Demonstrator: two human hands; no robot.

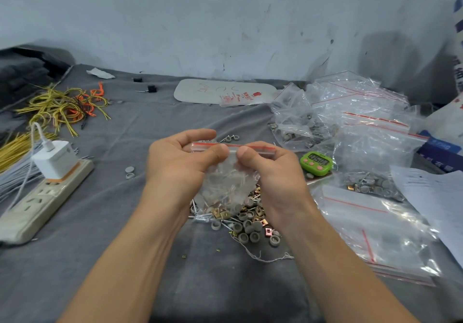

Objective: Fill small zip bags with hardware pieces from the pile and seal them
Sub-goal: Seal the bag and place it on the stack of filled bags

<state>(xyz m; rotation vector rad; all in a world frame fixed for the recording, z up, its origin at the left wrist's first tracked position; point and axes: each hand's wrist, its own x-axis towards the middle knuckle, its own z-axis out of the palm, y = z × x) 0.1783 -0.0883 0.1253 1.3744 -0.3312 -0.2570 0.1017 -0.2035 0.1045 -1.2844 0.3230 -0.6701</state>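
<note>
Head view: both hands, left hand [180, 157] and right hand [270, 172], pinch the red zip strip of a small bag [225, 182] above the pile [248, 222], fingers pressed together. Pieces already inside; sealing looks underway. Filled bags [300, 124] lie right; much of the pile remains.

Blurred digits on green timer [317, 163]; illegible red print on white card [225, 92]

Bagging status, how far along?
Done: several filled bags heaped at right. In hand: left hand and right hand pinch the zip strip of a small bag holding pieces; sealed or not, unclear. Left: the pile under it, plus empty bags at right.
</note>
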